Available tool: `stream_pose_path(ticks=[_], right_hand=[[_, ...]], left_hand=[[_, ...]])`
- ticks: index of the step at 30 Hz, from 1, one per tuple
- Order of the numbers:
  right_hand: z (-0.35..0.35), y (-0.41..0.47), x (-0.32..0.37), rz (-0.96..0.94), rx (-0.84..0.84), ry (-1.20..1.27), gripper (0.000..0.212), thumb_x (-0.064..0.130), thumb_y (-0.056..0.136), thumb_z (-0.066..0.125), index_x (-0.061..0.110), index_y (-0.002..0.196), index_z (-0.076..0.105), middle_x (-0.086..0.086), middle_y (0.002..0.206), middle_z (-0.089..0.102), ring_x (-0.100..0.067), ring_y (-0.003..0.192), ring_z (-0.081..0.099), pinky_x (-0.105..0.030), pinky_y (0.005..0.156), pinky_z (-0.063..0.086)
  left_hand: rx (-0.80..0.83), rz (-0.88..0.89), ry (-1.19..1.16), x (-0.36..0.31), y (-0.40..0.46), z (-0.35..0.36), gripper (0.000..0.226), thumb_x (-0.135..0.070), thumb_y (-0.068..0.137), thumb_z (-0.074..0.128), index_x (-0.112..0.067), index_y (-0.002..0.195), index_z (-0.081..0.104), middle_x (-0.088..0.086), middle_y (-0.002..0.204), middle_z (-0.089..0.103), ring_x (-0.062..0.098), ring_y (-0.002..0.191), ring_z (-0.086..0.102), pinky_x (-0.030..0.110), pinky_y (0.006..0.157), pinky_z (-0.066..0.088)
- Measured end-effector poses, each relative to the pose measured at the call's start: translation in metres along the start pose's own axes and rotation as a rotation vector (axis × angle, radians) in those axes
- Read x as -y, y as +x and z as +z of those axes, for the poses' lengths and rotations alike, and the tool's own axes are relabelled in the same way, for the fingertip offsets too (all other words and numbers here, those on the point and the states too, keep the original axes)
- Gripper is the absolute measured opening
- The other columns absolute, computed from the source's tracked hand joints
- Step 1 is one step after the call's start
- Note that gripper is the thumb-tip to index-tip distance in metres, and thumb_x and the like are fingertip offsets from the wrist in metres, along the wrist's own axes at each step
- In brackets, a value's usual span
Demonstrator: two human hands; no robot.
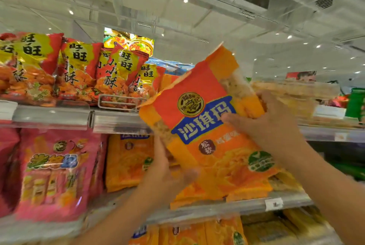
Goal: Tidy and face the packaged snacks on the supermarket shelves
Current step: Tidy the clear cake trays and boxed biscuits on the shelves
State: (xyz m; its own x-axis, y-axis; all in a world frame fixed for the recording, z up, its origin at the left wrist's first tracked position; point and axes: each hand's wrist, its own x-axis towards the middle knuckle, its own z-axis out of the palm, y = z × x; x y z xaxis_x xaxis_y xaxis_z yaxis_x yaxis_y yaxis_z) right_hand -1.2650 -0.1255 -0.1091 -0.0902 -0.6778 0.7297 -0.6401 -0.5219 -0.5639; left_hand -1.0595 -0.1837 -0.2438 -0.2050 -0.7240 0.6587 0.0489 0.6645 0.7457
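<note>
In front of the top shelf rail [118, 120], both hands hold one large orange snack bag [207, 126] tilted, its top corner leaning up and to the right above the rail. The left hand [164, 169] grips the bag's lower left edge: its thumb lies curled over the front of the pack while the fingers go behind the pack, out of sight, so their spread cannot be told. The right hand [270, 124] clasps the bag's right edge higher up, fingers curled round onto the front beside the blue label band, the thumb hidden behind; motion blur softens the fingertips. Both bare forearms rise from the bottom of the view toward the bag.

The bag faces the camera, its red upper panel, round gold emblem and blue band of white characters readable, a green round mark near its lower right corner. It is clear of the shelf, held in the air before the rail.

Above the rail, to the bag's left, red and yellow snack bags [75, 71] stand upright in a row. Below the rail, left of the bag, sit pink packs [53, 171] and another orange pack [128, 162] of the same kind. Behind the right hand, a pale clear-wrapped pack [296, 88] lies flat on the top shelf. More orange packs [187, 233] fill the lowest shelf.
</note>
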Motion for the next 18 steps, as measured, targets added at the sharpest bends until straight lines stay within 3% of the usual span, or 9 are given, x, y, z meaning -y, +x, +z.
stream_pose_path(ticks=[3,6,9,11,15,18], right_hand=[[0.029,-0.031,-0.022,0.177,0.045,0.221,0.064,0.066,0.046,0.084,0.038,0.098,0.059,0.006,0.087,0.073,-0.016,0.072,0.073,-0.041,0.059,0.060],[0.059,-0.061,-0.038,0.309,0.044,0.397,0.056,0.062,0.047,0.087,0.042,0.094,0.062,0.005,0.088,0.075,-0.019,0.074,0.074,-0.038,0.058,0.059],[0.090,-0.093,-0.053,0.443,0.093,0.548,0.052,0.056,0.053,0.088,0.045,0.096,0.062,0.001,0.091,0.076,-0.025,0.077,0.074,-0.040,0.057,0.059],[0.115,-0.112,-0.065,0.551,0.134,0.644,0.066,0.050,0.053,0.091,0.037,0.110,0.062,-0.006,0.097,0.075,-0.031,0.083,0.073,-0.047,0.064,0.059],[0.160,-0.138,-0.079,0.733,0.187,0.716,0.096,0.046,0.048,0.095,0.031,0.131,0.048,-0.008,0.101,0.074,-0.033,0.087,0.072,-0.053,0.071,0.058],[0.190,-0.137,-0.080,0.788,0.204,0.716,0.102,0.047,0.048,0.094,0.027,0.135,0.045,-0.006,0.099,0.075,-0.030,0.085,0.073,-0.050,0.069,0.059]], left_hand=[[-0.043,0.013,-0.062,0.012,-0.019,-0.010,0.107,-0.048,0.070,0.081,-0.050,0.143,0.002,-0.021,0.120,0.064,0.008,0.105,0.067,0.021,0.076,0.056],[-0.052,-0.039,-0.083,0.021,-0.036,-0.031,0.106,-0.044,0.072,0.082,-0.044,0.148,0.008,-0.018,0.126,0.063,0.012,0.106,0.068,0.024,0.076,0.057],[0.016,-0.125,-0.048,0.031,-0.060,-0.058,0.102,-0.057,0.067,0.080,-0.065,0.140,0.010,-0.022,0.129,0.060,0.009,0.111,0.065,0.030,0.083,0.058],[0.038,-0.209,0.005,0.040,-0.080,-0.077,0.103,-0.061,0.067,0.079,-0.071,0.138,0.005,-0.030,0.127,0.059,0.005,0.113,0.063,0.037,0.085,0.058],[0.060,-0.308,0.039,0.057,-0.110,-0.106,0.095,-0.042,0.081,0.078,-0.072,0.137,0.006,-0.037,0.127,0.055,-0.003,0.111,0.061,0.019,0.077,0.056],[-0.018,-0.398,0.132,0.063,-0.116,-0.124,0.103,-0.059,0.069,0.078,-0.059,0.145,0.009,-0.034,0.120,0.061,-0.001,0.105,0.065,0.024,0.076,0.057]])
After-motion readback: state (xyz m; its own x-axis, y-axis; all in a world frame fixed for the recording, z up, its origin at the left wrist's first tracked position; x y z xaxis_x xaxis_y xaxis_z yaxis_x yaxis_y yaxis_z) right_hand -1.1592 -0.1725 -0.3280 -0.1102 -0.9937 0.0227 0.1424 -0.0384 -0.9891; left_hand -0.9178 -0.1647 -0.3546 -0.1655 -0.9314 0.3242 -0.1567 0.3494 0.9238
